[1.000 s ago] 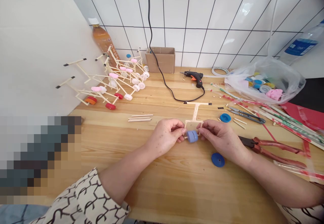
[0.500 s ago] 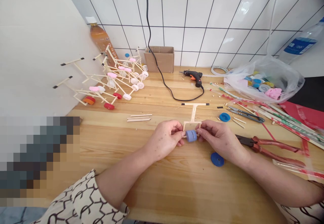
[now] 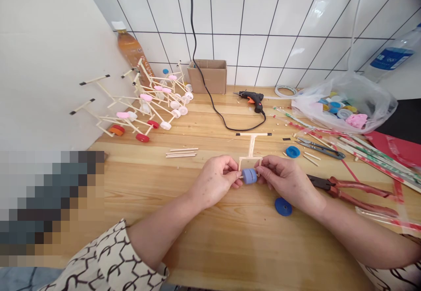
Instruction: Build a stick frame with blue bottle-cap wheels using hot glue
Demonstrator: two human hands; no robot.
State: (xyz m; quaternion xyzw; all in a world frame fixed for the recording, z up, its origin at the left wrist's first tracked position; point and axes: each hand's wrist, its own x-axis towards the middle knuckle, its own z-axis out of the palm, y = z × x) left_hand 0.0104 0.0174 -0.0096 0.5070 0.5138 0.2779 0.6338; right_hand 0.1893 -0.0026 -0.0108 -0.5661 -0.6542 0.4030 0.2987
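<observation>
Between my two hands is a small frame of thin wooden sticks (image 3: pixel 252 145), with a black-tipped crossbar at its far end. Blue bottle caps (image 3: pixel 249 176), set face to face, sit on a stick across the frame's near end. My left hand (image 3: pixel 219 177) pinches the left end of that part with thumb and fingers. On the other side my right hand (image 3: pixel 279 172) pinches the right end. Fingertips hide the exact grip points. A dark blue disc (image 3: pixel 283 206) lies just below my right hand, and red-handled pliers (image 3: pixel 348 190) lie beside it.
Several finished-looking stick models with cap wheels (image 3: pixel 144 102) stand at the back left. Short sticks (image 3: pixel 181 152) lie left of centre. A glue gun (image 3: pixel 252 99), a cardboard box (image 3: pixel 208 77), scissor-like snips (image 3: pixel 324 147), a blue cap (image 3: pixel 292 152) and a bag of caps (image 3: pixel 345 104) lie further back.
The blue caps have shifted very slightly right, and a little more stick shows beside my left fingertips. Both hands keep their pinch in nearly the same place.
</observation>
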